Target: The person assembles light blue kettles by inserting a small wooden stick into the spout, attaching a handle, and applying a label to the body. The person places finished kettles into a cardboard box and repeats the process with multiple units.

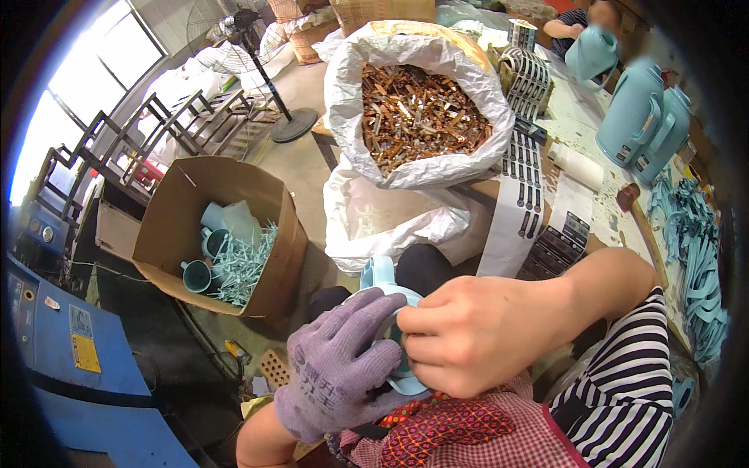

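In front of my lap is a light-blue plastic jug [378,271], its looped handle pointing away from me. My left hand [343,355], in a purple knitted glove, wraps around its left side. My bare right hand [468,331] is closed, with curled fingertips against the jug's right side and opening. Whatever those fingertips pinch is hidden behind the knuckles. Both hands cover most of the jug's body.
Ahead stands a white sack [351,101] of brown metal pieces. A cardboard box [277,269] at left holds blue cups and thin strips. On the right table [581,117] are label sheets [511,195], a hammer [636,210] and large blue jugs [628,109]. Another person [566,27] holds a jug.
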Demonstrator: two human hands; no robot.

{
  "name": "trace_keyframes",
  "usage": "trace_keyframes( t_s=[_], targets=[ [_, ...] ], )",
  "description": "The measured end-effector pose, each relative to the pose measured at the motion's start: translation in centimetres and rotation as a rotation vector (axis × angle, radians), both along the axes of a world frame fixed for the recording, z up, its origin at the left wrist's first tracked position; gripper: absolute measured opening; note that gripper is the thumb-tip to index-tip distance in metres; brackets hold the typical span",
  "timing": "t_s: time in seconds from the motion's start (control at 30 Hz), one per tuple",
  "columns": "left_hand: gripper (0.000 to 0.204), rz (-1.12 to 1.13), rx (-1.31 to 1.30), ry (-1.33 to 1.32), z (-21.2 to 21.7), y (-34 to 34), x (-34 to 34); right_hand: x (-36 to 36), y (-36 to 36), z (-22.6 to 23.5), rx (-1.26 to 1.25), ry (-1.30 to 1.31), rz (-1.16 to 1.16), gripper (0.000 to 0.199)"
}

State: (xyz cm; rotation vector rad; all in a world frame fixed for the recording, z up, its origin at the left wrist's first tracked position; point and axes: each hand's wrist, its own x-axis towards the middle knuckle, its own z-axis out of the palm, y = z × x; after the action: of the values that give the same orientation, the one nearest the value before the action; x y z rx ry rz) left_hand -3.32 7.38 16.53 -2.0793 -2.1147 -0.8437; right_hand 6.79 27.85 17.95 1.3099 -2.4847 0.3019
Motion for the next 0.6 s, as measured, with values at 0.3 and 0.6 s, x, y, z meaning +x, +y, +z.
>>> trace_keyframes(
  t_s=[0.3,0.6],
  targets=[
    [0.039,-0.181,0.14,-0.001,0.1,2.1,-1.3,-0.6,4.9,2.4,-0.471,-0.636,0.19,0.012],
    [0.104,0.538,-0.102,-0.731,-9.6,-10.4,-1.4,-14.3,24.9,-12.7,-0.351,-0.03,-1.48,0.017]
  ],
)
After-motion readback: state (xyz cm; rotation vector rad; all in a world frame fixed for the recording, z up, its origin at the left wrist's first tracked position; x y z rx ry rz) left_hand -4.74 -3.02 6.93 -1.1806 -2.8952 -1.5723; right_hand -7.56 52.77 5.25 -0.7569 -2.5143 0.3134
